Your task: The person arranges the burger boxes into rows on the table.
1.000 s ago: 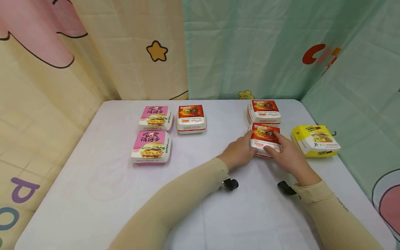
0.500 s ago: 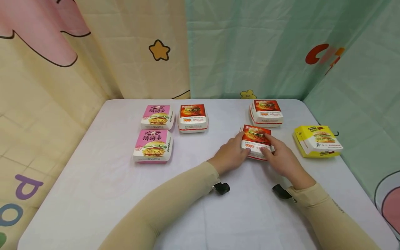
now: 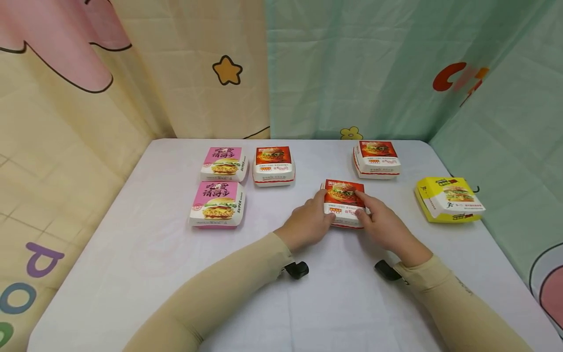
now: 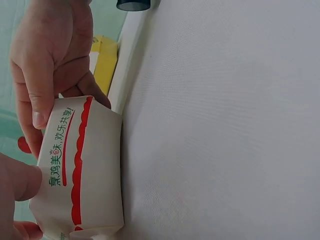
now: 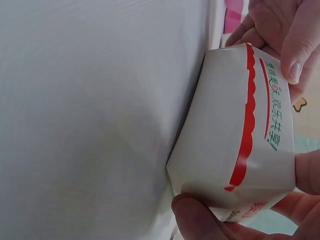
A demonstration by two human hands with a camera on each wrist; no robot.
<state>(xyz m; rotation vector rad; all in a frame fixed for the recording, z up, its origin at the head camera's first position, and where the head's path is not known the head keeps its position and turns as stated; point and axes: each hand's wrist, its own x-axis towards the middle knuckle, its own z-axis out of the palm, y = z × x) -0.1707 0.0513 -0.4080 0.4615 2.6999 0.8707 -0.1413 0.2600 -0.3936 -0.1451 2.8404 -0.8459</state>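
In the head view a red-and-white burger box (image 3: 345, 196) is held between both hands near the middle of the table. My left hand (image 3: 306, 222) grips its left side, thumb at the near edge. The right hand (image 3: 385, 226) grips the opposite side, thumb and fingertips over the lid's edge. From the left wrist, the box's white front (image 4: 100, 170) shows a red wavy band and green lettering, close over the white cloth. The right wrist view has the right hand's fingers (image 5: 200, 220) at a lower corner of the box.
Two pink burger boxes (image 3: 217, 204) stand at the left, beside another red one (image 3: 273, 166). A further red box (image 3: 376, 159) is at the back right, with a yellow box (image 3: 449, 199) at the right edge. Patterned curtains (image 3: 334, 73) surround the white table (image 3: 246, 293).
Both hands have brought the red burger box leftward and slightly nearer, away from the red box behind it. The other boxes stay in place; the head view has shifted slightly.
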